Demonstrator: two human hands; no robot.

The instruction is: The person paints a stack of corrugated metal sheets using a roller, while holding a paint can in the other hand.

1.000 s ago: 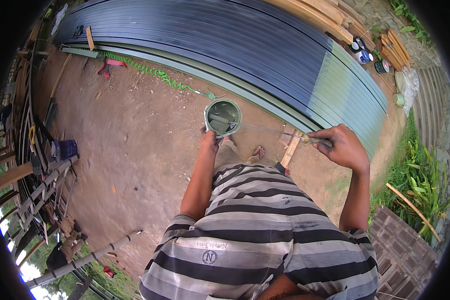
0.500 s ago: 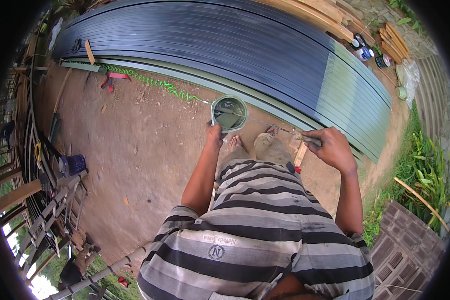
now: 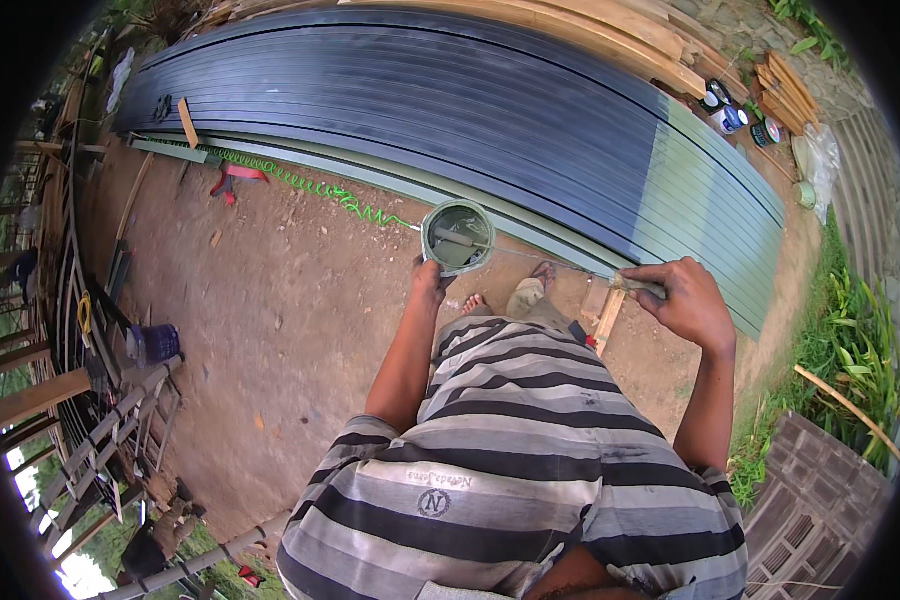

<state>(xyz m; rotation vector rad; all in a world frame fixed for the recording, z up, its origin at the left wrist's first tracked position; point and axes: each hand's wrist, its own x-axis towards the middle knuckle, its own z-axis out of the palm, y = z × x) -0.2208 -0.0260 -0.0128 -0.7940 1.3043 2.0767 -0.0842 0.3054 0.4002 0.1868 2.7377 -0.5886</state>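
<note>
My left hand (image 3: 430,281) is closed on the near rim of a round bucket (image 3: 428,240) with grey-green paint inside. A small paint roller (image 3: 457,238) lies in the bucket, its long thin rod running out over the right side. At the rod's other end, my right hand (image 3: 692,302) grips the roller's handle (image 3: 650,288). Beyond the bucket stretches a row of long dark boards (image 3: 400,90) laid side by side. Their right end carries a light green coat (image 3: 715,210); the rest is dark blue-grey.
A green coiled hose (image 3: 300,180) runs along the boards' near edge, by a red strap (image 3: 245,173). Paint cans (image 3: 732,118) and a plastic bag (image 3: 818,165) stand far right. At left are a purple bucket (image 3: 155,343) and stacked timber. A wood piece (image 3: 608,318) lies near my feet.
My right hand has moved slightly right and down with the roller handle. The roller head shows more plainly inside the bucket, which my left hand still holds in about the same place.
</note>
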